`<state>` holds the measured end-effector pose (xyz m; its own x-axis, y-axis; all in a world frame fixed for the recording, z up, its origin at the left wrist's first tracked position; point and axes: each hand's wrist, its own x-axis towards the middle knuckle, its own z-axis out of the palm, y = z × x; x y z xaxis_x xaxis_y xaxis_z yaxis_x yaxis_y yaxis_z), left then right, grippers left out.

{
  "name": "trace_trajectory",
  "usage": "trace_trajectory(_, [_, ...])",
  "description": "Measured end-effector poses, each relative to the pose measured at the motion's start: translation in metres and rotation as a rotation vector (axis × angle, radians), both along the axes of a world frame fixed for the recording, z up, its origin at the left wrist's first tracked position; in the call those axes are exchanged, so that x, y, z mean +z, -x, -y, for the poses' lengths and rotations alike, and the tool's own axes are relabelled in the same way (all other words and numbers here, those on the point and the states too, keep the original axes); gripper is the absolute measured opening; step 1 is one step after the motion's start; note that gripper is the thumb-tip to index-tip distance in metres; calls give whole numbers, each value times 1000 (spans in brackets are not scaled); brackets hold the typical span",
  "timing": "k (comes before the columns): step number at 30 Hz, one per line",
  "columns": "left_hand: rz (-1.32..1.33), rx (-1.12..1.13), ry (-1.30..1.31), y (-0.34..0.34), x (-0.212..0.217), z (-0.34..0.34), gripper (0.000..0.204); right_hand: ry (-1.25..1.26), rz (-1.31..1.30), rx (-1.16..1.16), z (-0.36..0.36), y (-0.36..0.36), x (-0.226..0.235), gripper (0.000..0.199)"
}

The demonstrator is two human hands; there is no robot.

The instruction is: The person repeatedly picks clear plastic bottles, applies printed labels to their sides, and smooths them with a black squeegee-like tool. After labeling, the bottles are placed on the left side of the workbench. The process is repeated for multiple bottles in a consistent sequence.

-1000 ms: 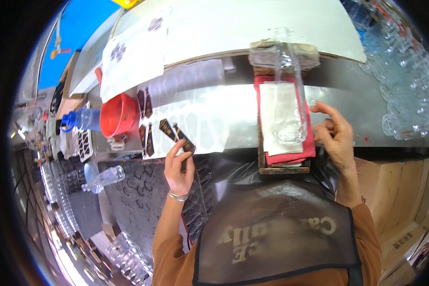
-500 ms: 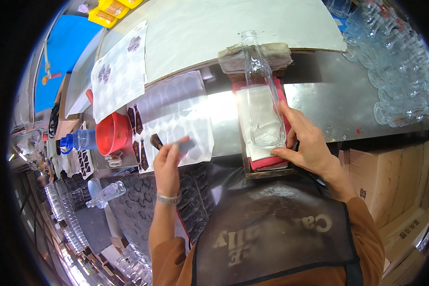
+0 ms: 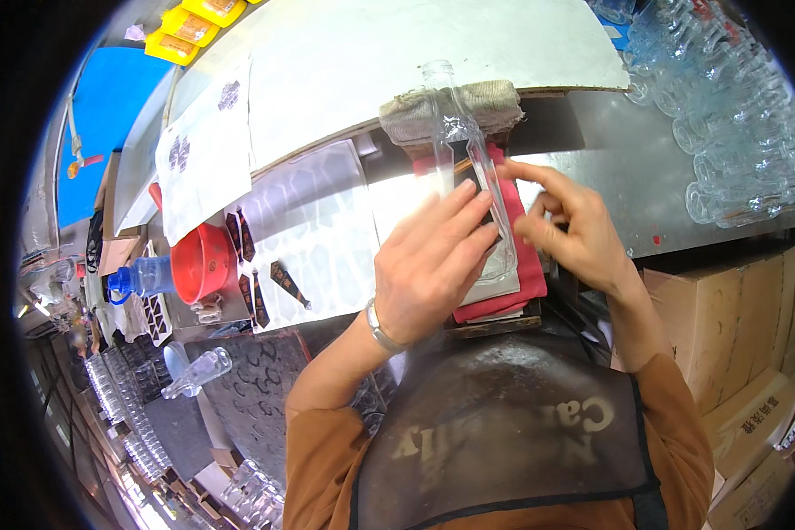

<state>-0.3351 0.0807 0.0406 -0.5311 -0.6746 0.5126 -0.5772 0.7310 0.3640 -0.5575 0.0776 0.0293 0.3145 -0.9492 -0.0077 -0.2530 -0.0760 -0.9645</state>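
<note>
A clear glass bottle [image 3: 501, 261] lies with its neck pointing away, on a cloth-padded rest [image 3: 495, 106] and a pad of white and red cloth [image 3: 528, 265]. My left hand [image 3: 437, 261] is laid over its flat face, fingers stretched out. Beneath those fingertips shows a dark tie-shaped decal [image 3: 465, 168] against the glass; whatever else is under the palm is hidden. My right hand [image 3: 579, 230] is at the bottle's right side, index finger extended towards the edge and the other fingers bent, apparently gripping nothing.
Left of the bottle, several dark decals [image 3: 284, 281] lie on and beside a pale sheet [image 3: 327, 203]. A red bowl [image 3: 201, 265] and a blue-capped bottle [image 3: 146, 278] stand farther left. Many glass bottles [image 3: 724, 132] fill the far right, above cardboard boxes [image 3: 724, 309].
My left hand has moved right from beside the decal sheet onto the bottle, where a dark decal now shows. My right hand has let go of the bottle's lower end and lifted slightly.
</note>
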Motion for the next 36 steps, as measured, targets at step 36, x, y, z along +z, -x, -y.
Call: trace_trajectory(36, [-300,139,-375,-2,-23,26,64,-81,135,-127,55,-32,-27,61])
